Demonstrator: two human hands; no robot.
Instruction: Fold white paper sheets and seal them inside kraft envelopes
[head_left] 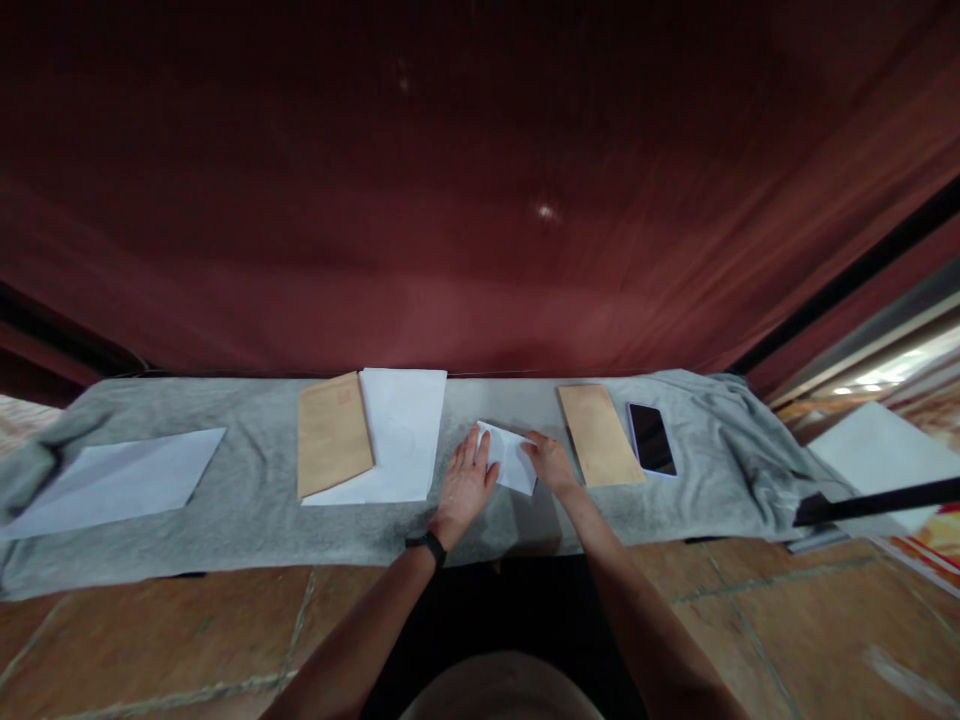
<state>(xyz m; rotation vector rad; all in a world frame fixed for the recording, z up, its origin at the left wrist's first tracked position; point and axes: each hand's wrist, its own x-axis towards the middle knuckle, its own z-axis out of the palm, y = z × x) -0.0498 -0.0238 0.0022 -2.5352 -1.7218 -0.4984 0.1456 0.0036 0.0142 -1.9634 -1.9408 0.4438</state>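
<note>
Fingers of my left hand lie loosely spread on the small white paper; my right hand curls at its right edge, pinching or not I cannot tell. I'd press evenly, edges square, on the grey cloth between white sheets and brown envelope.

Two brown envelopes, one phone, one folded paper, one sheet at left — plus one paper pile, sheets uncountable.
</note>
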